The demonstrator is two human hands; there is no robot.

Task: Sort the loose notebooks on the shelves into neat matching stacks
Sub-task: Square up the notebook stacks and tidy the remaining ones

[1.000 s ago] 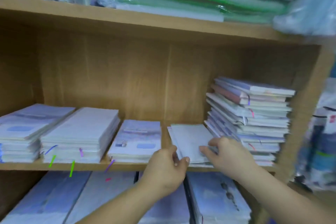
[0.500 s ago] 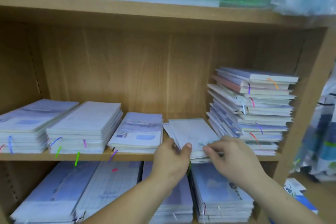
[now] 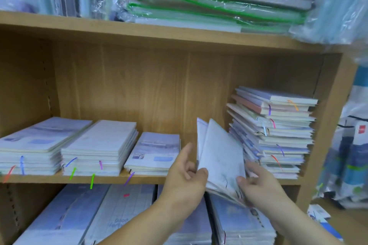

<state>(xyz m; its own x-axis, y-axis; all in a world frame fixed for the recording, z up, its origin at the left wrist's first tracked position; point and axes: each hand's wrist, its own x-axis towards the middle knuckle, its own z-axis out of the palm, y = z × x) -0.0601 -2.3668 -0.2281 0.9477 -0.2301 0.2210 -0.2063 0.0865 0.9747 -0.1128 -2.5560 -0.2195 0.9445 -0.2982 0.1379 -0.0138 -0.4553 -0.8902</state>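
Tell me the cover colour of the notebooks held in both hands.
White or very pale; the head view shows the held notebooks between left hand and right hand.

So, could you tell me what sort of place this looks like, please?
Likely a stationery shop or stockroom: a wooden shelf carries stacks of matching notebooks, with plastic-wrapped folders piled above.

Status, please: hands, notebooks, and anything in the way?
Left hand, right hand: both grip the white notebooks. Bundle tilted up, off the shelf. Untidy tall stack close on its right; contact unclear.
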